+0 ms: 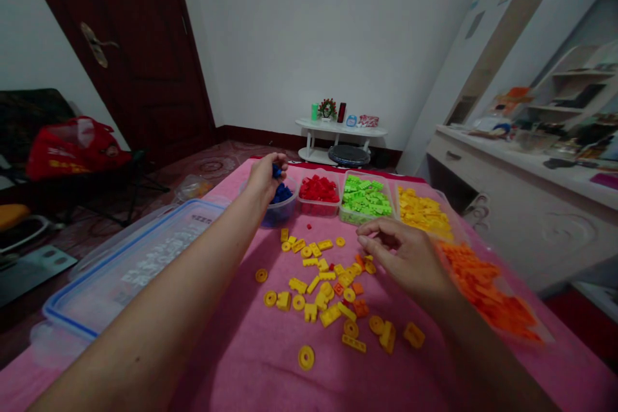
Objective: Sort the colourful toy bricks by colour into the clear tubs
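My left hand (267,179) is raised over a round clear tub (279,214) of blue building bricks (282,193). Its fingers are closed around a blue brick (277,170). My right hand (403,251) hovers palm down at the right of a scattered heap of yellow building bricks (324,296), close to the green box. Its fingers are loosely bent with the thumb apart, and nothing shows in them. Among the yellow pieces lie a few orange bricks (360,308) and small red bricks (309,226). Yellow ring-shaped pieces (306,358) lie nearer to me.
Clear boxes hold red bricks (318,189), green bricks (367,196), yellow bricks (425,211) and orange bricks (487,290). A blue-rimmed plastic lid (159,251) lies at left on the pink cloth (251,360). Beyond stand a white side table (340,129) and, at right, a cluttered cabinet (512,187).
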### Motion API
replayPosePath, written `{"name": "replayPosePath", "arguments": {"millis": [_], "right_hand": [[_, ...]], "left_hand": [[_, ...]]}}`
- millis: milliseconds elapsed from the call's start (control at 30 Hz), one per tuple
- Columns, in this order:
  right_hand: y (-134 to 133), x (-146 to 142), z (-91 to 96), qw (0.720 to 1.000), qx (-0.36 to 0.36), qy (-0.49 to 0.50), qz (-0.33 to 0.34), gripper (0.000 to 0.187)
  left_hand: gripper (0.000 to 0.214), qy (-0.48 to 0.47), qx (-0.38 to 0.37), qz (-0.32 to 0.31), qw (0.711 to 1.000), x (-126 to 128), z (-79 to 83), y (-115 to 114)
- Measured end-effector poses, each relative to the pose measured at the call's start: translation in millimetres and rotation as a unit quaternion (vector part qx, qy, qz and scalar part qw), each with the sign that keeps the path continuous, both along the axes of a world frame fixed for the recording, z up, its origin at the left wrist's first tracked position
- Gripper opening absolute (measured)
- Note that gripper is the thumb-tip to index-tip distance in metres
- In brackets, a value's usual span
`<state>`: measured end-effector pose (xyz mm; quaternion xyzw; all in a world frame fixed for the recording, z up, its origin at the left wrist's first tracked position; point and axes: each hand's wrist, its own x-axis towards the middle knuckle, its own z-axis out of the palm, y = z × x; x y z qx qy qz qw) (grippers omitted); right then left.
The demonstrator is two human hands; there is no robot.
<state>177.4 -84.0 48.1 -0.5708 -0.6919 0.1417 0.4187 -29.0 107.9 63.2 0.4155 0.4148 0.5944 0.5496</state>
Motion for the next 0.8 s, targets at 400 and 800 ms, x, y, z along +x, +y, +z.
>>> {"name": "replayPosePath", "arguments": {"millis": [400, 800], "right_hand": [[16, 33, -37.7, 0.985, -0.067, -0.143, -0.065, 0.019], [10, -28, -60.4, 0.961, -0.140, -0.236, 0.026, 0.023]], "left_hand": [[0.025, 0.665, 0.257, -0.105, 0.693, 18, -20.1, -46], [0.024, 0.682, 0.217, -0.150, 0.683, 37, -91.6, -56]]}}
